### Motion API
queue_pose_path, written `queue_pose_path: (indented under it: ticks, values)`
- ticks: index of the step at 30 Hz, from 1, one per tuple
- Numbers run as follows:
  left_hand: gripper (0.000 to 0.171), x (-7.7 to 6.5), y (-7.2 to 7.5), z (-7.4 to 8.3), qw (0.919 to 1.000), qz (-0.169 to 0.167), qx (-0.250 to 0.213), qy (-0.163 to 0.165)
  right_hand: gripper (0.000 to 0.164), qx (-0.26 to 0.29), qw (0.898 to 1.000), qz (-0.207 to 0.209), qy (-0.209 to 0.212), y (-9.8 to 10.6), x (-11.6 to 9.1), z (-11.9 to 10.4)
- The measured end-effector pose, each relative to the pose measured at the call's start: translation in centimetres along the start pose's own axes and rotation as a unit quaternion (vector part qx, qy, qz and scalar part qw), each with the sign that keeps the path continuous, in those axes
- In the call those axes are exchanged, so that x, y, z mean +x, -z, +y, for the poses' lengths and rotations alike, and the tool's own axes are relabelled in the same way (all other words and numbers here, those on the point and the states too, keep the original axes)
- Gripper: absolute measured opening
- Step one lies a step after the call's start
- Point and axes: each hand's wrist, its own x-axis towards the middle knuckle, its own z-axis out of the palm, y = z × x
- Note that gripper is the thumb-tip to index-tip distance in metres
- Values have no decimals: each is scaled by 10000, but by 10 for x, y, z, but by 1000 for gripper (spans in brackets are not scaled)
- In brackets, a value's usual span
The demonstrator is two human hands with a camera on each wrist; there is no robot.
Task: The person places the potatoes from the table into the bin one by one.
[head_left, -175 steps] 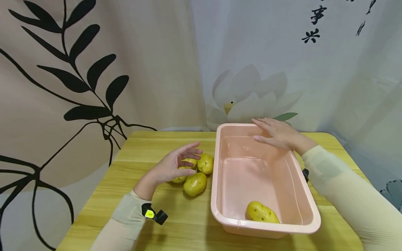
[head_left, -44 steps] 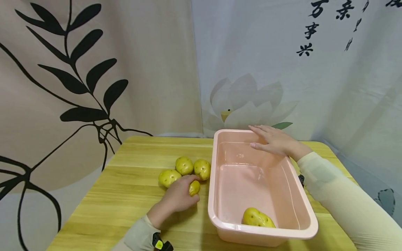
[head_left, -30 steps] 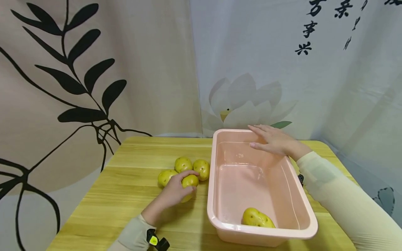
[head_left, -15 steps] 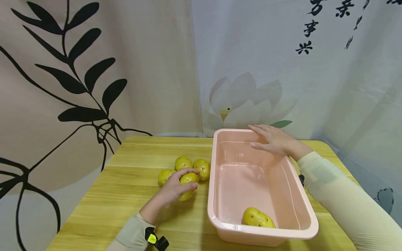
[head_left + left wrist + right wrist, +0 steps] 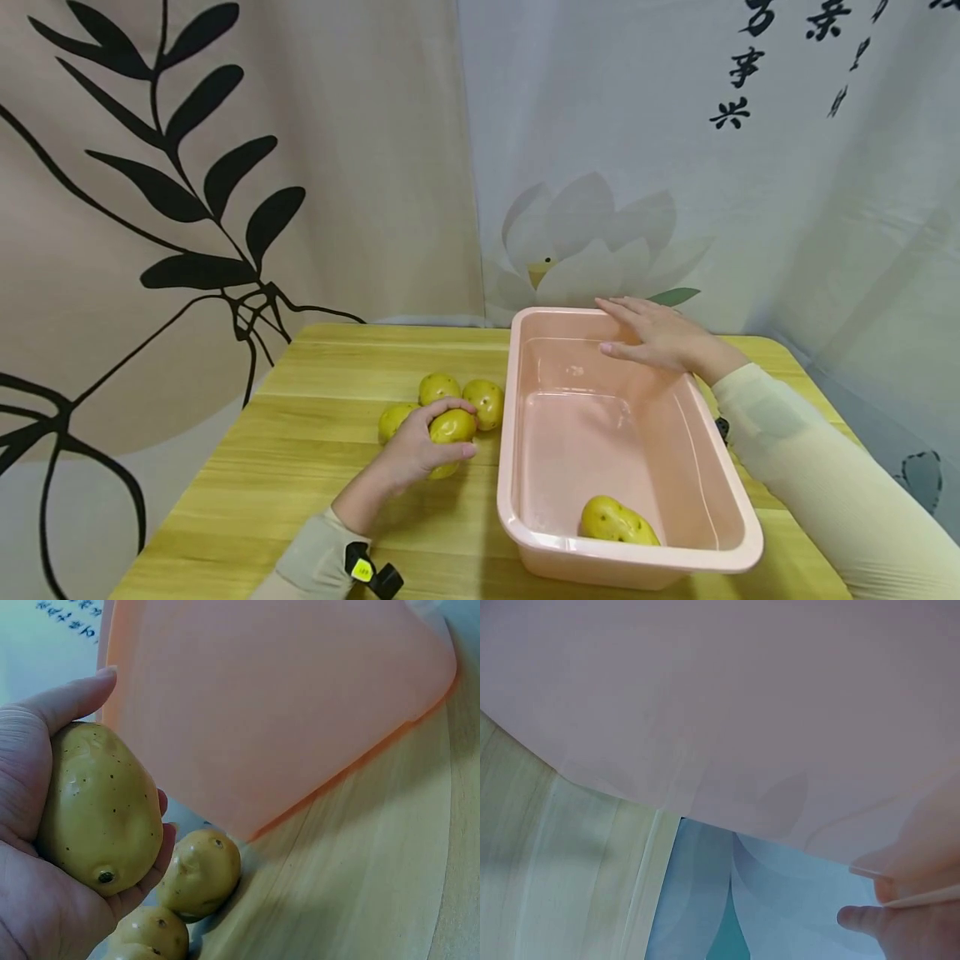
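Observation:
My left hand (image 5: 416, 446) grips a yellow potato (image 5: 452, 426), fingers curled over its far side and thumb across the near side. In the left wrist view the potato (image 5: 101, 806) lies against the palm, a dark eye at its lower end. Several other potatoes (image 5: 483, 403) sit on the table just beyond this hand, one partly hidden behind it. To their right stands a pink plastic basin (image 5: 507, 433). My right hand (image 5: 652, 333) rests on the basin's far right corner, fingers extended over the rim and thumb on the inner side. One potato (image 5: 617, 522) lies inside at the near end.
The wooden table (image 5: 322, 400) runs back to a printed curtain (image 5: 375, 167) with black leaves and a pale flower. The basin's left wall stands just right of the loose potatoes. A small black camera (image 5: 384, 580) is strapped to the left wrist.
Nearly six seconds ago my left hand hovered with spread fingers over the potatoes; now it holds one. Since 1.5 seconds ago it has turned, showing the potato more. My right hand stays on the basin.

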Motion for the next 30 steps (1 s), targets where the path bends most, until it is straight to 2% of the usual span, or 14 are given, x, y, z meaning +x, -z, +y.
queue_pose_path:
  ticks: [7,15,20,26,30]
  values:
    - [43,-3,2,6,9993,119,-264,-227,82,25,10000,33,13,1,-1,-1]
    - [39,-7,2,15,9939,-206,-904,-596,83,-2,10000,-72,-19,3,-1,-3]
    - [37,-9,2,20,9813,-595,-1604,-886,82,24,10000,-32,-7,3,-1,-5]
    - [38,-11,4,24,9577,-990,-2457,-1125,82,33,10000,-6,-24,2,0,-4]
    - [38,-12,6,28,9441,-1171,-2825,-1227,83,27,10000,-30,-52,2,-1,-3]
